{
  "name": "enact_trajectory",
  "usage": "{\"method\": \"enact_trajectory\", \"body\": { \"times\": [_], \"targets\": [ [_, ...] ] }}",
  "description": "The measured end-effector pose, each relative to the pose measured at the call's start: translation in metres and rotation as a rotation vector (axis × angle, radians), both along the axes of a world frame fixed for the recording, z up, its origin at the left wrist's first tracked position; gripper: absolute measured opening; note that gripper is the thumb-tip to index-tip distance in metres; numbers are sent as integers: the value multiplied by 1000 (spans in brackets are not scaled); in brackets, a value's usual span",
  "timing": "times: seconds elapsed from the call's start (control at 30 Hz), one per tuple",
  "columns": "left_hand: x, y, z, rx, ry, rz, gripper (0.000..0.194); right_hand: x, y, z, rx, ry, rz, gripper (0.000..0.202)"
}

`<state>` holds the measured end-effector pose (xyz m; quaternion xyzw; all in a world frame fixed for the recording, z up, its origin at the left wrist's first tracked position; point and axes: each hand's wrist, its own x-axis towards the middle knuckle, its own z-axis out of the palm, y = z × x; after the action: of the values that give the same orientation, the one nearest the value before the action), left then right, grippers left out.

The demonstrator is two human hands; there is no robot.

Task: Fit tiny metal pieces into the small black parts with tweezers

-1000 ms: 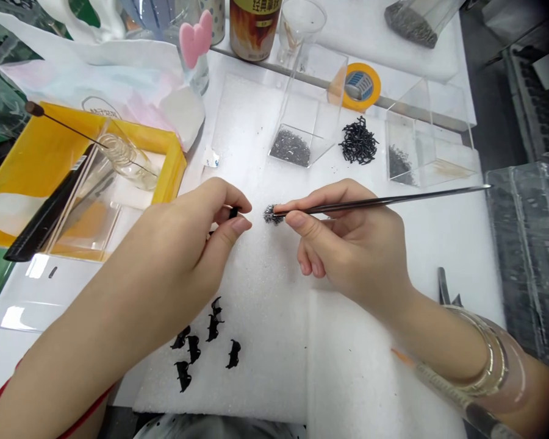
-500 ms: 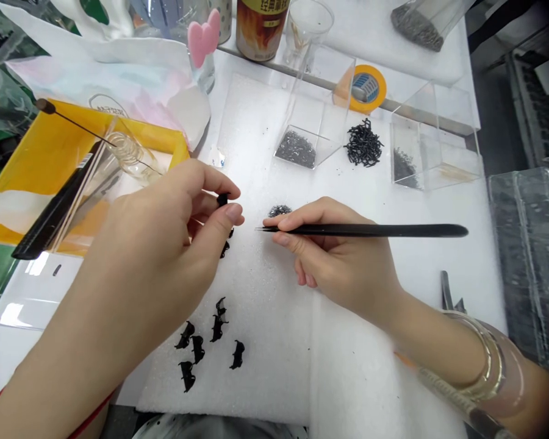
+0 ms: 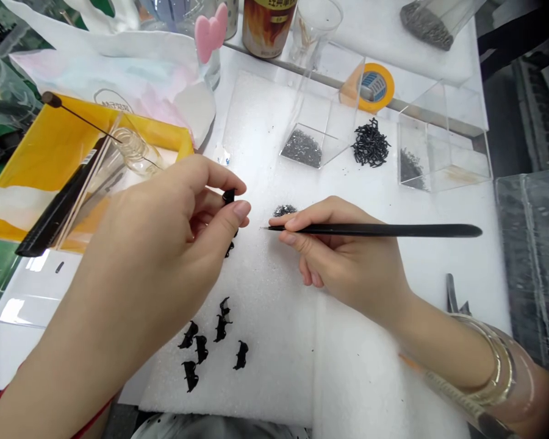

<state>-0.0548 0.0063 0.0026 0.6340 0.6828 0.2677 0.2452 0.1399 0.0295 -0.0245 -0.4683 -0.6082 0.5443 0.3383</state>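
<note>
My left hand pinches a small black piece between thumb and fingers; most of it is hidden. My right hand holds slim black tweezers like a pen. Their fine tips point left toward my left hand and stay apart from the black piece; a tiny bit may sit at the tips, too small to tell. Just behind my right fingertips lies a little heap of shiny metallic bits. Several small black bat-shaped pieces lie on the white foam sheet, with others partly hidden beneath my left hand.
Two clear boxes of tiny grains flank a heap of black bits, with orange tape behind. A yellow tray with a glass bottle stands left. A can and a clear cup are at the back.
The whole view has shifted slightly, so most things appear a little farther right. A bit more of the black piece shows between my left fingers. Both grips are unchanged.
</note>
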Motion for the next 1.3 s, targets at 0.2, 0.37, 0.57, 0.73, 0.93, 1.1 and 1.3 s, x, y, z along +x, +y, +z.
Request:
{"method": "enact_trajectory", "body": {
  "times": [0.2,0.37,0.57,0.73,0.93,1.1,1.3],
  "targets": [
    [-1,1,1,-6,-29,-15,14,0,1,-1,-6,8,-2,6],
    [-2,7,7,-152,-163,1,14,1,2,4,-11,119,-21,7],
    [6,3,3,-555,-805,-164,6,15,-3,27,-17,261,-109,6],
    [19,-1,-1,-731,-1105,-166,17,17,-9,41,-97,312,-179,9],
    [22,-3,1,-578,-673,-217,13,20,-9,41,-31,266,-238,11],
    [22,-5,-2,-565,-717,-228,15,21,-12,40,-76,363,-129,12],
    [25,-4,2,-523,-737,-257,5,21,-12,35,-192,422,-58,10]
  ]
}}
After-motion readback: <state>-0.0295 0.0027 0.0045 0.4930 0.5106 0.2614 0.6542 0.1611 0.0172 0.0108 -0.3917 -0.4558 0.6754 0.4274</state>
